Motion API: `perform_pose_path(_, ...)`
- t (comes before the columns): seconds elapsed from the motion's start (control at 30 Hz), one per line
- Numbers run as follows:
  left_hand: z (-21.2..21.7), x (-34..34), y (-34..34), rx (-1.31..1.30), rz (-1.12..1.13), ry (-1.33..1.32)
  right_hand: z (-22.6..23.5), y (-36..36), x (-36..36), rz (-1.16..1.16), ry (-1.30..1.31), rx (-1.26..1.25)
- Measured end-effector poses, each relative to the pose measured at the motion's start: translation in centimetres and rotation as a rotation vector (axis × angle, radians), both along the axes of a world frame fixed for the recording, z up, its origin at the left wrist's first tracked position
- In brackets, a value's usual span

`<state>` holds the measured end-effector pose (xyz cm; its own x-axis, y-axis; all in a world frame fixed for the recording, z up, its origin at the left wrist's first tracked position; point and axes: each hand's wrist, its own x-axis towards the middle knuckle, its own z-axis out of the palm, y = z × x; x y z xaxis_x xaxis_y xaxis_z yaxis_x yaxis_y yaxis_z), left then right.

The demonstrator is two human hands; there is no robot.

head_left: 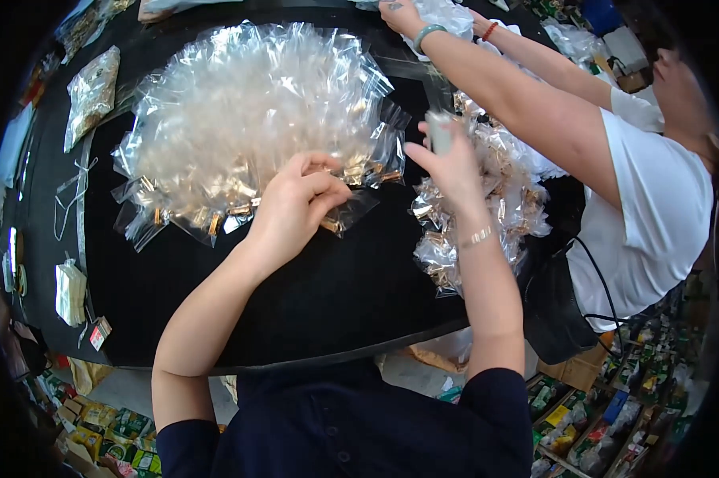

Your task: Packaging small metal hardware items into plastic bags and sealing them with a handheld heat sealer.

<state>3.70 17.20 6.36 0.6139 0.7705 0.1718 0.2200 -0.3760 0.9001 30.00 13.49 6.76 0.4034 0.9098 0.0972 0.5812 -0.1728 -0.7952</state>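
left hand [296, 203] pinches a thin, slippery clear bag [345, 213] by its edge; right hand [453, 163] grips a small grey piece [439, 131].

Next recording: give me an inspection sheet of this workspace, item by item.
Surface: black tabletop, mostly covered.
Job's things: fanned pile of clear cellophane bags with gold ends; heap of filled clear packets.
Clutter: flat packet of gold pieces, white tags.
Grippers: left hand pinches a bag at the pile's edge; right hand holds a small grey piece.
Cables: black cord at a co-worker's side.
Surroundings: co-worker in white shirt; boxed goods on floor.
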Motion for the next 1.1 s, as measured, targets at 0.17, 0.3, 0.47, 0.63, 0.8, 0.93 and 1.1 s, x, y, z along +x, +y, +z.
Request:
perform_pose_path(0.17, -2.5, 2.7, 1.1, 0.264, 0.189, 0.0, -2.0, 6.5, 1.7, 0.085, -0.124, -0.28)
perform_pose_path(0.3, -3.0, 3.6, 0.7, 0.382, 0.253, 0.036, -2.6, 6.6, 1.9, 0.141, 0.189, -0.302)
perform_pose_path(0.47, -3.0, 3.3, 0.1, 0.31, 0.299, -0.087, -1.6, 3.2, 0.7, 0.169, 0.196, -0.132)
perform_pose_path(0.63, -0.9, 0.3, -2.5, 0.323, 0.256, -0.19, 3.2, -3.0, -3.2, 0.177, 0.051, 0.021)
perform_pose_path(0.8, 0.7, -4.7, -5.6, 0.113, 0.146, -0.095, 3.3, -8.7, -6.8, 0.239, 0.12, 0.119)
perform_pose_path(0.93, -1.3, -6.2, -8.3, -0.603, 0.297, -0.347, 0.9, -11.1, -8.9, 0.225, 0.258, 0.077)
perform_pose_path(1.1, -3.6, -7.0, -8.6, -0.654, 0.346, -0.389, -1.6, -12.2, -9.7, 0.058, 0.356, 0.058)
